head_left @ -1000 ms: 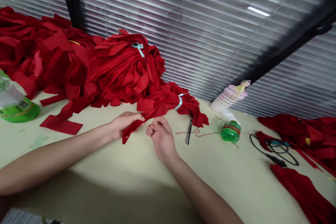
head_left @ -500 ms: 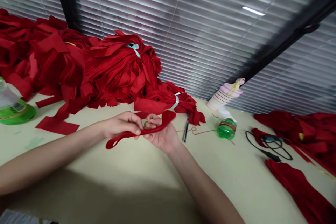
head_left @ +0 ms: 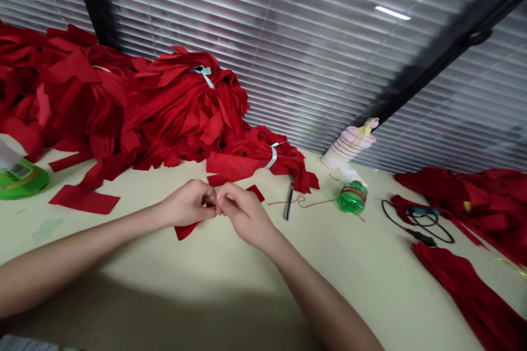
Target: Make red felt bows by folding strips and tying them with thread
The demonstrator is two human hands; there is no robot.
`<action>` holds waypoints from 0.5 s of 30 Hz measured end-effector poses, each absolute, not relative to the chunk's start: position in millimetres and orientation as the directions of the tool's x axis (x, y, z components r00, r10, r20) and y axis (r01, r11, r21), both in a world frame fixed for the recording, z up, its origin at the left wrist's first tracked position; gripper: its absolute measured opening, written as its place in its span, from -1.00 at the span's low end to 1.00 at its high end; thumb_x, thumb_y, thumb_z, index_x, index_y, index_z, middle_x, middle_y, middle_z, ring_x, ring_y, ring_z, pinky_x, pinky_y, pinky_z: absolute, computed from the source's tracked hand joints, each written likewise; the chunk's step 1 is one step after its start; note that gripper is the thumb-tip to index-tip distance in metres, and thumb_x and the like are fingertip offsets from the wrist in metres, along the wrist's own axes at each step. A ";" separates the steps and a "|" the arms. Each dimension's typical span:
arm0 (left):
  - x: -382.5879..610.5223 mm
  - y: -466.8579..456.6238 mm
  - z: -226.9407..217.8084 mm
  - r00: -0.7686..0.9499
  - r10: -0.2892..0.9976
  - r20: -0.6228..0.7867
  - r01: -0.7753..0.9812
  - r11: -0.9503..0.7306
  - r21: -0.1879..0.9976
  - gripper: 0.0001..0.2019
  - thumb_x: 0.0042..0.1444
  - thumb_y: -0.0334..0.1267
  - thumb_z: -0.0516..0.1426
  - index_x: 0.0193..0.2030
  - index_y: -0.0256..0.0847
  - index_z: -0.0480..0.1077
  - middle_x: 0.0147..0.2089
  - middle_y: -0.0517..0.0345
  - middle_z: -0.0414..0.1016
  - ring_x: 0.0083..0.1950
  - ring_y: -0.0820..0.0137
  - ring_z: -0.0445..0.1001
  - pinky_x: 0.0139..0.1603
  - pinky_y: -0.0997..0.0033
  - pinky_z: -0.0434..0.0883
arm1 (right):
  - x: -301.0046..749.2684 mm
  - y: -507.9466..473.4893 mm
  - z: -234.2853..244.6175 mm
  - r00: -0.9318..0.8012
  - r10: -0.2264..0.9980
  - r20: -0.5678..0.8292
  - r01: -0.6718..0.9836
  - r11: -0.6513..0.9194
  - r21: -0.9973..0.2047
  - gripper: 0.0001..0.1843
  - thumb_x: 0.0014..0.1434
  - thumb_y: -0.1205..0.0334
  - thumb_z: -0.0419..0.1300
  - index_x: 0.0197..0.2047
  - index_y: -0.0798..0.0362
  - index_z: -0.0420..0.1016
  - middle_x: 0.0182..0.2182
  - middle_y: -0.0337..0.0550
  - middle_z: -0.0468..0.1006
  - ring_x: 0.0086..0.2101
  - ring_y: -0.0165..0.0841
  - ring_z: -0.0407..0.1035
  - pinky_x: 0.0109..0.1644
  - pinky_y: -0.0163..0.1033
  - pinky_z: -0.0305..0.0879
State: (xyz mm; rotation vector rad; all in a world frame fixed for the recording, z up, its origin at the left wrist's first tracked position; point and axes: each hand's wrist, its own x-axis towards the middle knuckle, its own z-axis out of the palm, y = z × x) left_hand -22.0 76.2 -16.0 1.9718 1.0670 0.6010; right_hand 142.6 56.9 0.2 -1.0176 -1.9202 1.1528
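Observation:
Both hands meet near the middle of the table. The fingertips of my left hand (head_left: 186,204) are closed in a pinch and touch those of my right hand (head_left: 247,215), which is pinched too. Whatever lies between the fingertips is too small or hidden to make out. A red fabric strip (head_left: 186,231) shows below the left hand; a red piece (head_left: 256,192) pokes out beyond the right. Whether they are one strip cannot be seen. Right of my right hand lie a slim dark tool (head_left: 289,201) and a loose red thread (head_left: 317,203) running toward a green plastic bottle piece (head_left: 352,197).
Heaped red fabric strips (head_left: 177,109) line the back left, with a tied bundle (head_left: 263,153) in front. A white-and-pink wound cone (head_left: 346,145) stands by the blinds. On the right are a black cable (head_left: 387,216) and more red strips (head_left: 465,285). A green container (head_left: 24,178) sits far left.
The folded red strip held up between my hands is now lower and mostly hidden behind them. My right hand has turned from palm up to back up, and the fingertips have come together.

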 end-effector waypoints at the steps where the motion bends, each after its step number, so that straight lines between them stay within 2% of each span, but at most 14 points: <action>1: -22.7 77.4 -14.7 0.484 0.872 0.067 0.478 -0.328 0.815 -0.92 -0.14 -0.39 0.08 -0.53 -0.28 0.40 -0.56 0.26 0.37 -0.52 0.52 0.26 -0.49 0.54 0.18 | 139.6 59.3 -4.9 -0.406 0.900 0.160 0.167 0.246 -0.955 -0.88 0.11 0.35 0.01 -0.47 0.05 0.23 -0.55 -0.30 0.35 -0.53 -0.46 0.16 -0.43 -0.34 0.05; 3: -24.4 79.5 -11.9 0.378 0.916 0.136 0.491 -0.323 0.809 -0.93 -0.14 -0.39 0.08 -0.52 -0.28 0.39 -0.53 0.24 0.39 -0.48 0.50 0.28 -0.43 0.51 0.20 | 133.4 63.3 -14.4 -0.284 0.944 0.167 -0.105 0.142 -0.984 -0.86 0.12 0.27 0.05 -0.47 0.06 0.24 -0.57 -0.30 0.32 -0.54 -0.46 0.14 -0.43 -0.33 0.06; 5: -25.2 81.1 -10.4 0.288 0.939 0.187 0.480 -0.310 0.821 -0.94 -0.14 -0.37 0.09 -0.51 -0.27 0.39 -0.52 0.23 0.39 -0.45 0.49 0.28 -0.39 0.50 0.21 | 128.0 65.2 -21.6 -0.211 0.966 0.152 -0.297 0.084 -0.951 -0.85 0.11 0.26 0.08 -0.48 0.06 0.24 -0.59 -0.32 0.29 -0.54 -0.47 0.12 -0.43 -0.32 0.04; 9: -22.7 83.8 -12.5 0.197 0.964 0.182 0.373 -0.245 0.895 -0.91 -0.13 -0.35 0.09 -0.46 -0.26 0.41 -0.49 0.22 0.43 -0.42 0.48 0.34 -0.40 0.52 0.25 | 123.5 65.2 -27.2 -0.182 0.972 0.147 -0.391 0.065 -0.918 -0.88 0.09 0.27 0.11 -0.46 0.05 0.25 -0.59 -0.33 0.27 -0.51 -0.46 0.14 -0.40 -0.31 0.03; 15: -17.4 86.2 -16.8 0.138 0.990 0.014 0.163 -0.037 0.986 -0.87 -0.08 -0.28 0.09 -0.50 -0.29 0.42 -0.47 0.15 0.49 -0.42 0.46 0.42 -0.34 0.49 0.35 | 124.3 66.5 -30.7 -0.193 0.964 0.185 -0.517 0.061 -0.854 -0.89 0.08 0.29 0.14 -0.45 0.06 0.29 -0.56 -0.29 0.32 -0.45 -0.42 0.21 -0.35 -0.28 0.07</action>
